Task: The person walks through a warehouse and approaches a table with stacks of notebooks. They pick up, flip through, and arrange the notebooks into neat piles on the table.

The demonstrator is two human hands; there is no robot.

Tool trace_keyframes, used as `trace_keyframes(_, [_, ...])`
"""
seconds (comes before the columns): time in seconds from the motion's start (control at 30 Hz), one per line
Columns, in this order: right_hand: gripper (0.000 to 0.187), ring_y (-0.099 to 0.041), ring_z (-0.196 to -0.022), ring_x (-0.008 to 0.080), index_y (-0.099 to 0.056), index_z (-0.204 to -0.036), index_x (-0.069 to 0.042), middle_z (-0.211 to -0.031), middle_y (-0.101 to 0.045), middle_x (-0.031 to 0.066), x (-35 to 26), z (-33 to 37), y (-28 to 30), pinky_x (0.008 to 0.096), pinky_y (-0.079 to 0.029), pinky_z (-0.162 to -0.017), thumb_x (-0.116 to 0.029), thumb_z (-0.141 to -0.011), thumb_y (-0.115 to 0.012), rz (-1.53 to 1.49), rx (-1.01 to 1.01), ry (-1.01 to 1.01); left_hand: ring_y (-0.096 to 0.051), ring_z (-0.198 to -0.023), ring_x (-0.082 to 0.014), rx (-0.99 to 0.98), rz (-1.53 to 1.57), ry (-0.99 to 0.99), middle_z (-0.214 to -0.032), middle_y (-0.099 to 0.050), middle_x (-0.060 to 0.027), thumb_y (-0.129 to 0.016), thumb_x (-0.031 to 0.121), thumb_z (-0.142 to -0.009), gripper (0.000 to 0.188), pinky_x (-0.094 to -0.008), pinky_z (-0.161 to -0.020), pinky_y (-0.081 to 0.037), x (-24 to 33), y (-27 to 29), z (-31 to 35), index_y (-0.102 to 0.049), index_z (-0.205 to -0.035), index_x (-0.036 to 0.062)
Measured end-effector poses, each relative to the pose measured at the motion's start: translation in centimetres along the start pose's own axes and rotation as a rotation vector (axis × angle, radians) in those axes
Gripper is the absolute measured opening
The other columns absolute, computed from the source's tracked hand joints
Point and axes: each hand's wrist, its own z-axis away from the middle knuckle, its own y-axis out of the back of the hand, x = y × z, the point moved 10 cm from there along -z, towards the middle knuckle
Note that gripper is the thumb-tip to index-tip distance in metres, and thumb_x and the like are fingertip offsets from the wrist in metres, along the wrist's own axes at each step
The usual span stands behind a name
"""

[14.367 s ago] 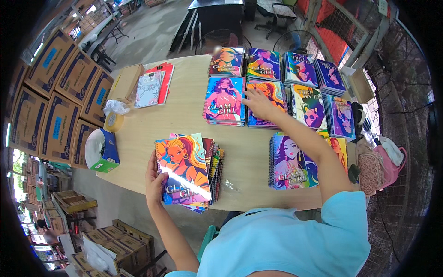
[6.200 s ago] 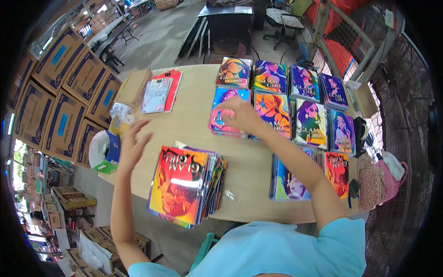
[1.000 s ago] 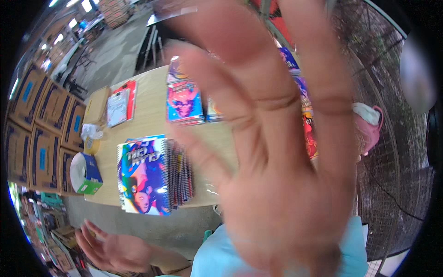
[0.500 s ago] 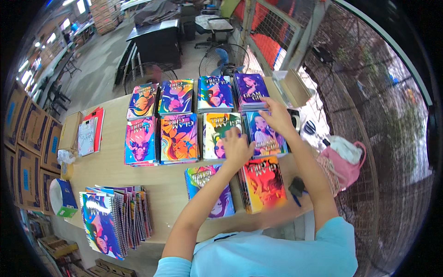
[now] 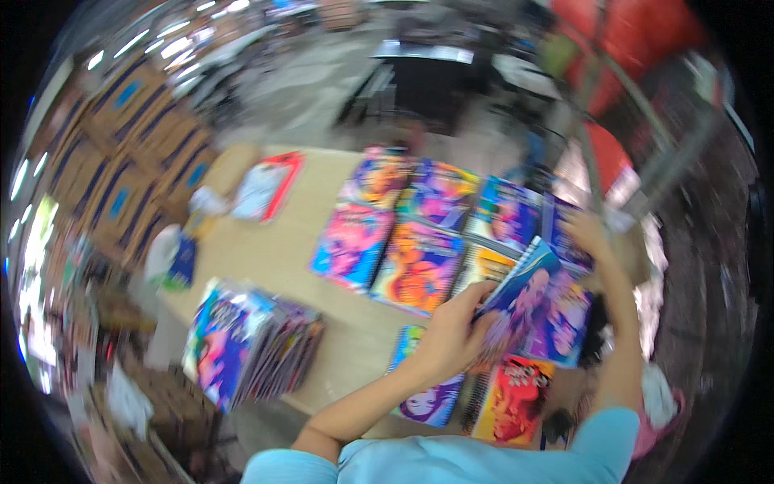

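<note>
My left hand [image 5: 455, 335] is closed on a spiral notebook [image 5: 528, 294] with a blue and purple illustrated cover. It is held tilted above the table, over the right-hand stacks. Blurred by motion, my right hand [image 5: 587, 234] is at the far-right stack of purple notebooks [image 5: 558, 222]; its fingers cannot be made out clearly. Below it lies another purple-covered stack [image 5: 566, 323], partly behind the held notebook. Stacks with orange covers [image 5: 419, 270] and pink covers [image 5: 353, 242] stand to the left. Nearer me are a red notebook stack [image 5: 516, 399] and a purple and green notebook [image 5: 431, 403].
A large fanned pile of spiral notebooks [image 5: 218, 355] sits at the table's near left corner. Red and white booklets [image 5: 262, 189] lie at the far left of the table [image 5: 234, 250]. Cardboard boxes [image 5: 121, 198] are stacked beyond it. A pink bag [image 5: 661, 415] is at right.
My left hand has taken up a notebook and holds it raised. My right hand is now at the far-right purple stack. The view has swung left and blurred.
</note>
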Motion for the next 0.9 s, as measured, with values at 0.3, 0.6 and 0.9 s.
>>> trace_keyframes(0.3, [0.044,-0.053,-0.108,0.0214,-0.048,-0.124,0.005,-0.116,-0.057,0.0136,-13.7,-1.6,29.8,0.0331,-0.038,-0.095,-0.014,-0.085,-0.057,-1.137,0.994,-0.593,-0.054,-0.082,-0.0070,0.384,-0.093,0.494,-0.102,-0.062,-0.0015,-0.060,0.007,-0.078,0.047,-0.0223,-0.076,-0.044,-6.8,40.4,19.8,-0.053,-0.124,-0.0001])
trace_keyframes(0.6, [0.067,-0.032,-0.127,0.0335,-0.029,-0.135,0.005,-0.134,-0.036,0.0232,-53.1,-18.3,26.7,0.0425,-0.021,-0.107,-0.016,-0.080,-0.062,-1.720,0.740,-0.762,-0.039,-0.122,-0.0214,-0.024,0.084,0.492,-0.136,-0.042,-0.0117,-0.036,0.047,-0.092,0.058,-0.0335,-0.102,-0.028,-23.4,40.6,22.9,-0.041,-0.136,0.0097])
trace_keyframes(0.9, [0.065,-0.036,-0.122,0.0330,-0.029,-0.137,0.000,-0.130,-0.037,0.0208,-50.0,-8.4,26.9,0.0397,-0.026,-0.104,-0.023,-0.085,-0.061,-1.466,1.062,-0.850,-0.040,-0.124,-0.0277,0.621,0.200,-0.099,-0.133,-0.045,-0.0149,-0.034,0.054,-0.091,0.065,-0.0458,-0.104,-0.026,-6.4,41.4,27.4,-0.043,-0.132,0.0040])
